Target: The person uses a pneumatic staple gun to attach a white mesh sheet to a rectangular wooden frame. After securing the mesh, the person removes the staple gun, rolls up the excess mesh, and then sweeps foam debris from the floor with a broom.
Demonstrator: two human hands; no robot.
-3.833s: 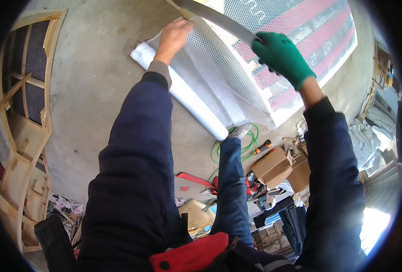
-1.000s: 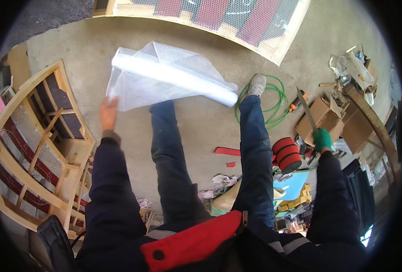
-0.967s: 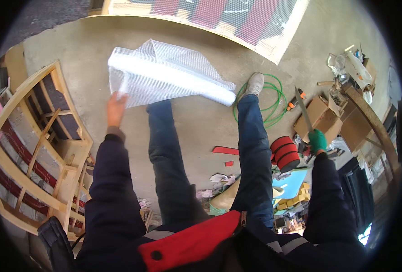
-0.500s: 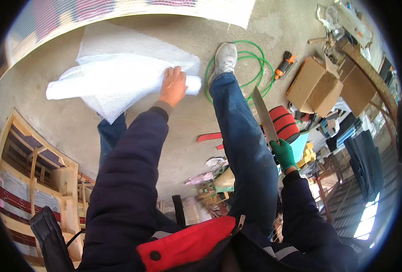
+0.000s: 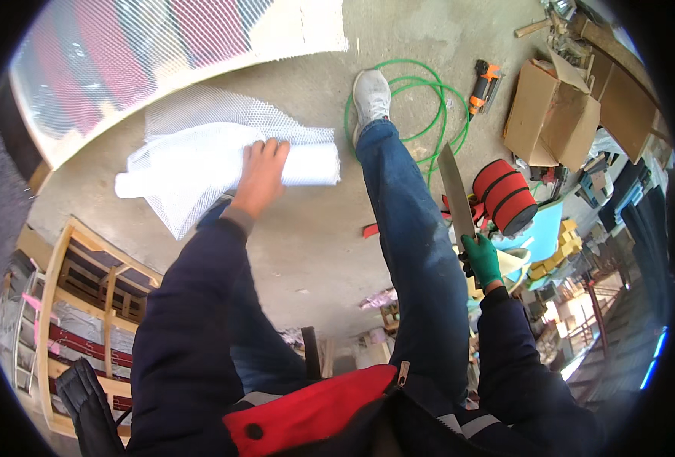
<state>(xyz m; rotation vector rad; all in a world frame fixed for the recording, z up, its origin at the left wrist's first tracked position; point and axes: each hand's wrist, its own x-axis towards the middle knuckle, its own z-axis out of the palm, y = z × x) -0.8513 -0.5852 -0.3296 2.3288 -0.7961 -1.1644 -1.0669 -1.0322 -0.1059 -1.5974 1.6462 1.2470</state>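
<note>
My bare left hand [image 5: 260, 177] grips a roll of white mesh sheet [image 5: 200, 164] that lies across the concrete floor [image 5: 307, 244], with a loose flap spreading out behind and below it. My right hand [image 5: 480, 259], in a green glove, is closed around the handle of a long flat blade [image 5: 454, 190] that points up and away beside my right leg [image 5: 410, 228]. My right foot in a white shoe [image 5: 371, 95] stands just right of the roll's end.
A green hose [image 5: 429, 114] coils around the shoe. An orange power tool [image 5: 482, 84], a cardboard box [image 5: 550, 114] and a red roll [image 5: 503, 196] lie at the right. A red-striped meshed panel [image 5: 147, 61] spans the top left. Wooden frames [image 5: 86, 305] stand at the lower left.
My left hand came down onto the mesh roll and took hold of it. The view tilted further down, and my right hand brought the blade up beside my leg.
</note>
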